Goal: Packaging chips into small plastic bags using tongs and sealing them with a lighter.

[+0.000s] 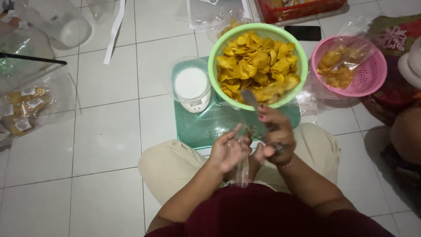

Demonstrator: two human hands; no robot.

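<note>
Both hands on one clear bag — two baskets.

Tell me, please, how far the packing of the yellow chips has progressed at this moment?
Done: some filled clear packets lie on the floor at the far left. In hand: the left hand and the right hand hold a clear plastic bag that looks empty; the right hand also grips a metal scoop. Left: the green basket is heaped with yellow chips, and the white scale has nothing on it.
</note>
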